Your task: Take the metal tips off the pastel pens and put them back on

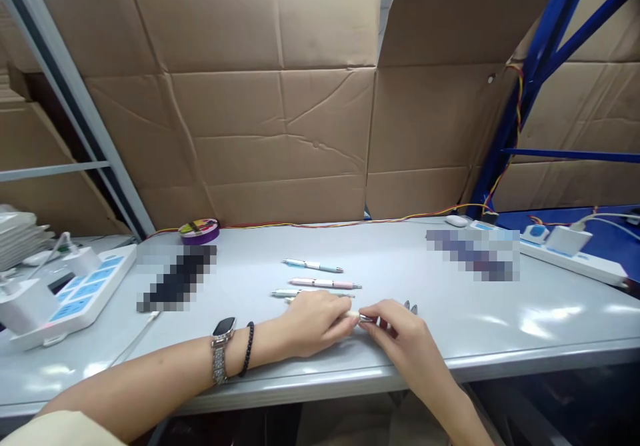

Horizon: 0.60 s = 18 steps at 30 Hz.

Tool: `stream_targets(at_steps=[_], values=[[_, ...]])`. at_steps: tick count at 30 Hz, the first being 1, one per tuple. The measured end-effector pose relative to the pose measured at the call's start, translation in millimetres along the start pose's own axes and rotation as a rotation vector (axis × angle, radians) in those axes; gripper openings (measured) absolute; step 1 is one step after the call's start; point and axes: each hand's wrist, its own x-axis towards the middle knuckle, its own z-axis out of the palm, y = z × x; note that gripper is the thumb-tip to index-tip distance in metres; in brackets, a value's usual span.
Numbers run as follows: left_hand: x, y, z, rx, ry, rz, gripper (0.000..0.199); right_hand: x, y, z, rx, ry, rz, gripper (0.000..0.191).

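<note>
My left hand (320,323) is closed around a pale pen (354,314), most of it hidden by the fingers. The fingertips of my right hand (400,329) pinch the silver metal tip at the pen's right end. Beyond my hands lie a light blue pen (313,266) and a pink pen (325,284), roughly parallel. A pale green pen (285,293) lies nearest my left hand and is partly covered by it. Two small grey cone-shaped pen tips (411,308) rest just behind my right hand.
On the left stand a white power strip (100,299) with chargers and a purple tape roll (200,233). Another power strip (570,259) lies at right. Two items are blurred out. A cardboard wall (275,119) closes off the table's back.
</note>
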Motion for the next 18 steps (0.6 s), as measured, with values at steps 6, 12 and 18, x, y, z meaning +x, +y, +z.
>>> stream_targets(at_steps=[6, 12, 18], values=[[0.2, -0.2, -0.6, -0.019, -0.022, -0.024, 0.034, -0.2, -1.8, 0.0, -0.079, -0.013, 0.042, 0.01], [1.1, -0.4, -1.5, -0.045, -0.018, -0.018, 0.035, -2.4, 8.9, 7.1, -0.045, -0.025, -0.022, 0.024], [1.6, -1.1, 0.2, -0.06, 0.006, -0.03, 0.032, -5.2, 9.5, 7.6, 0.034, 0.093, -0.118, 0.012]])
